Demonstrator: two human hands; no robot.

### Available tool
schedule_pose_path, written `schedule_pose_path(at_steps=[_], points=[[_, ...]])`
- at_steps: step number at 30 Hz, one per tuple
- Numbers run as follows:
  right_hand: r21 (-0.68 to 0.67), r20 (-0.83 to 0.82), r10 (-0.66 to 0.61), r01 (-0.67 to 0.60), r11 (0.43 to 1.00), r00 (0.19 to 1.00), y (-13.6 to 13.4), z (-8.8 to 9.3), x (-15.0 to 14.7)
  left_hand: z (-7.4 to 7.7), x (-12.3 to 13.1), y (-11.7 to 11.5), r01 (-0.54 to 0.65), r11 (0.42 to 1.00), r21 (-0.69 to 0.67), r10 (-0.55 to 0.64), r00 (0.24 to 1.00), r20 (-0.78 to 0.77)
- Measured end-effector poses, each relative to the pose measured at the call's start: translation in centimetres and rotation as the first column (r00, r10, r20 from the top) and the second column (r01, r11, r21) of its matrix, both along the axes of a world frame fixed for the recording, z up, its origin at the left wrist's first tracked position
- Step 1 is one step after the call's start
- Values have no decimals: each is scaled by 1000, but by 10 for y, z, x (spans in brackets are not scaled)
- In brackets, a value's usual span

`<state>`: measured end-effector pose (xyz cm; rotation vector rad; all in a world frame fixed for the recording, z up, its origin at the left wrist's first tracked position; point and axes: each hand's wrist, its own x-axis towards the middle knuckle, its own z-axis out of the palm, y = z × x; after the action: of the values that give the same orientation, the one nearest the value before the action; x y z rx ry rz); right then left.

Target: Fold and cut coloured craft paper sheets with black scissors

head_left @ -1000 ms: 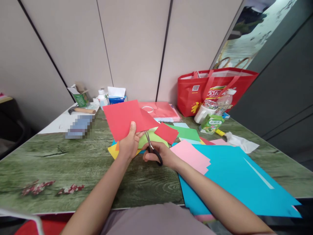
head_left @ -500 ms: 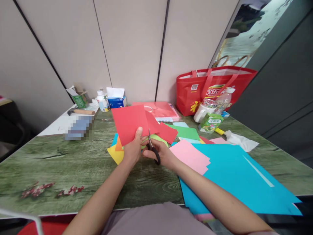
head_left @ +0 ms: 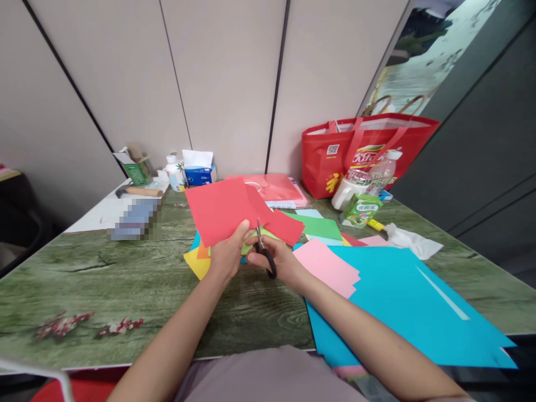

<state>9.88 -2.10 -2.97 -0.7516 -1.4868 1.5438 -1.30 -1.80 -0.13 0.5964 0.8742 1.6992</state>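
Observation:
Red paper (head_left: 220, 209) is pinched at its lower right corner by my left hand (head_left: 228, 254), thumb on top. My right hand (head_left: 280, 259) is closed on black-handled scissors (head_left: 265, 254), whose blades point up at the right edge of the held paper. Another red piece (head_left: 287, 226) lies just beyond the blades. Beneath my hands, yellow (head_left: 196, 263), orange and light green sheets show partly. Right of my right hand, pink sheets (head_left: 329, 267) lie on large blue sheets (head_left: 389, 301).
At the back right stand a red bag (head_left: 326, 162), a plastic bottle (head_left: 383, 170) and a green carton (head_left: 360, 210). A hammer (head_left: 142, 191), a green box (head_left: 138, 172), a white bottle (head_left: 176, 174) and a tissue box (head_left: 200, 176) are at the back left.
The held red paper and my left hand have shifted slightly left, tilting the sheet. The scissors and my right hand have moved slightly right.

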Motion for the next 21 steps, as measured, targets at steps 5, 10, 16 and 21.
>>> schedule_pose_path(at_steps=[5,10,16,21], points=[[66,13,4,-5,998,1000,1,-3,-1,-7,1,1,-76,997,-20,75,995,-61],[102,37,3,-7,995,999,2,-4,0,-9,2,2,-101,995,-4,100,992,-77],[70,44,22,-25,997,999,2,-2,2,-9,0,1,-92,996,-22,90,993,-78],[53,5,63,-64,997,998,3,-1,2,-10,0,1,-75,997,-20,73,993,-97]])
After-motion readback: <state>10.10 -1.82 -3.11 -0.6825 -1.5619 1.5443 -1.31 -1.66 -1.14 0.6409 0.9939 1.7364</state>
